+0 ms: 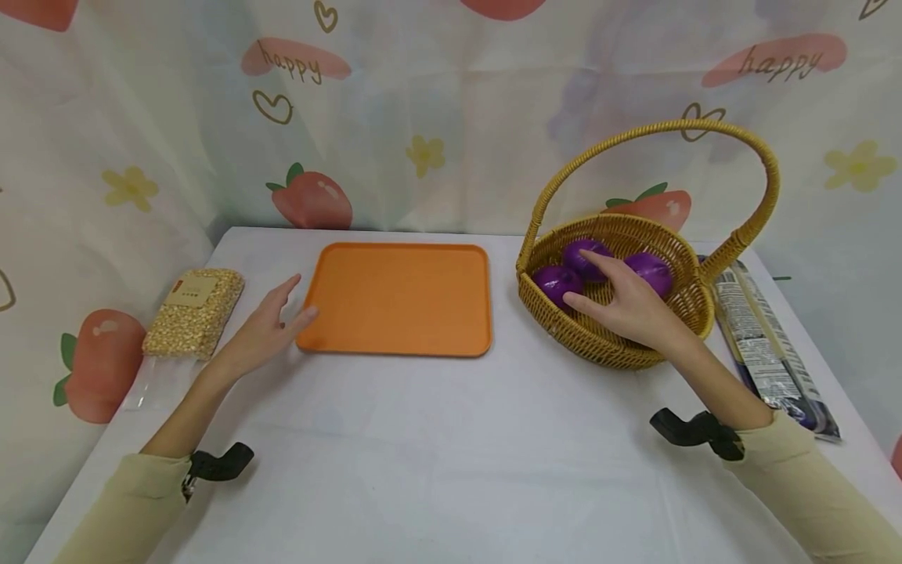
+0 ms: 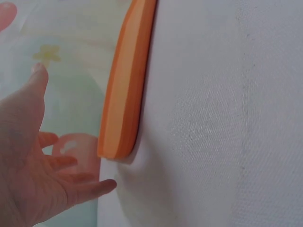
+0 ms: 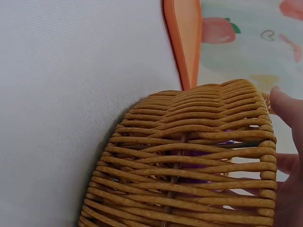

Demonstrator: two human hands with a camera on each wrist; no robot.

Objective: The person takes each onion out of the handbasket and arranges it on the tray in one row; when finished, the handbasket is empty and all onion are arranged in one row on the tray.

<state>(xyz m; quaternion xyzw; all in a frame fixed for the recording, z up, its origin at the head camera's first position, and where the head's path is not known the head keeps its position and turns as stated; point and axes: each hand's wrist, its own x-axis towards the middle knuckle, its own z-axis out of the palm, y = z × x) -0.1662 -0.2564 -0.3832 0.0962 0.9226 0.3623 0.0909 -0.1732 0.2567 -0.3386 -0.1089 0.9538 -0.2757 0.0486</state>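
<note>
My right hand (image 1: 630,307) reaches over the yellow wicker basket (image 1: 599,345), fingers spread. Inside the basket lie three shiny purple round things: one at the left (image 1: 557,283), one farther back (image 1: 588,257) and one at the right (image 1: 651,272). The thumb and index fingertip overlap the left and back ones in the head view. From the right wrist, the basket's woven side hides much of the fingers and the purple contents. My left hand (image 1: 262,333) hovers with fingers apart at the left edge of an orange tray (image 1: 402,298), holding nothing.
A clear pack of yellow kernels (image 1: 197,309) lies at the table's left edge. Right of the basket is a long printed packet (image 1: 771,352), partly hidden by the basket and right arm. The basket's tall handle (image 1: 655,129) arches above it. A patterned curtain (image 1: 479,117) stands behind.
</note>
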